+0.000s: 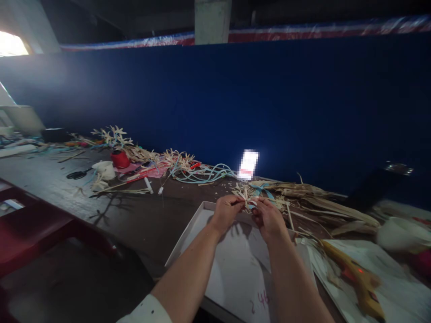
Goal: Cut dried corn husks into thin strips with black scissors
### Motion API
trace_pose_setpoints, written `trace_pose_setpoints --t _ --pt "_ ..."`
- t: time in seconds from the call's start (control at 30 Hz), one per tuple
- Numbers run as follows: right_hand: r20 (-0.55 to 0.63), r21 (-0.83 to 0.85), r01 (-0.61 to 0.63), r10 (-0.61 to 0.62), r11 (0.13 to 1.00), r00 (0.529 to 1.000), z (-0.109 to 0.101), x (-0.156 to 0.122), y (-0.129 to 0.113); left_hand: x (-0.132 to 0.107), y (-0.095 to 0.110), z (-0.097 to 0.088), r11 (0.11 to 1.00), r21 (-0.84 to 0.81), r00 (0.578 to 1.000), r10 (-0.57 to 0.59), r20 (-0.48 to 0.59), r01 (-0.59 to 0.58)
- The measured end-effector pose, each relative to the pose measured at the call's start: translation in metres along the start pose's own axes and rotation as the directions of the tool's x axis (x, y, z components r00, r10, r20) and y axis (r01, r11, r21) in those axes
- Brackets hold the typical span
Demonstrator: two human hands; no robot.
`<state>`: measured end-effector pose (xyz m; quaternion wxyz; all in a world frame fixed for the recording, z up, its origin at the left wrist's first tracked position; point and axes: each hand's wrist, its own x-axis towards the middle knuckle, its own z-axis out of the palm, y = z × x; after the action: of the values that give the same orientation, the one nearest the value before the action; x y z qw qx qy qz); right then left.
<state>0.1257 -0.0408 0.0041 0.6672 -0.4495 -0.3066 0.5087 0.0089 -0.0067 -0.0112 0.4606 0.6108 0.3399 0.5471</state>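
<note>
Over the far edge of a shallow white box lid [222, 273], both hands are close together with fingers pinched. My left hand [229, 211] grips the near end of a pale, star-like piece of dried plant strips [246, 194]. A short curved pale strip [252, 202] sits in the fingertips of my right hand [269, 215], touching or nearly touching that piece. Just beyond the hands lie pale trimmings and a light blue ribbon [266, 190]. Where exactly the fingertips meet is partly hidden.
A lit phone [248, 165] leans against the blue partition [202, 103]. Dried husk leaves [310, 195] and a yellow glue gun [357, 278] lie right. Leftward are blue cords [208, 172], a white cup [105, 170], a red thread spool [120, 159] and black scissors [78, 173]. A red stool [40, 229] stands left.
</note>
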Motion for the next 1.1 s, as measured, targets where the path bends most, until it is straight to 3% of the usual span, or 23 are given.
trace_pose_setpoints --t 0.17,0.47,0.6,0.77,0.97,1.1 --pt "-0.008 -0.015 0.007 -0.007 1.0 1.0 0.001 -0.001 -0.001 0.001 -0.001 0.0 0.996 -0.063 0.998 -0.064 0.008 0.064" --pt "-0.038 0.049 -0.002 0.004 0.999 0.999 -0.001 0.002 -0.001 0.003 -0.003 -0.002 0.986 -0.155 0.998 -0.057 0.0 0.056" --pt "-0.052 0.022 0.017 -0.016 1.0 0.999 0.002 -0.001 -0.002 0.003 -0.008 -0.005 0.994 -0.001 0.994 0.105 -0.032 -0.105" --pt "-0.047 0.0 0.004 -0.004 1.0 0.999 0.005 -0.003 -0.003 0.001 -0.007 -0.009 0.923 0.182 0.931 0.356 -0.078 -0.338" --pt "-0.035 -0.02 -0.003 0.002 1.0 0.999 0.005 -0.003 -0.003 0.002 -0.003 -0.01 0.892 0.221 0.903 0.421 -0.089 -0.394" --pt "-0.029 -0.033 0.0 -0.001 0.999 1.0 0.004 -0.003 -0.002 0.002 -0.005 -0.009 0.904 0.226 0.92 0.387 -0.07 -0.363"
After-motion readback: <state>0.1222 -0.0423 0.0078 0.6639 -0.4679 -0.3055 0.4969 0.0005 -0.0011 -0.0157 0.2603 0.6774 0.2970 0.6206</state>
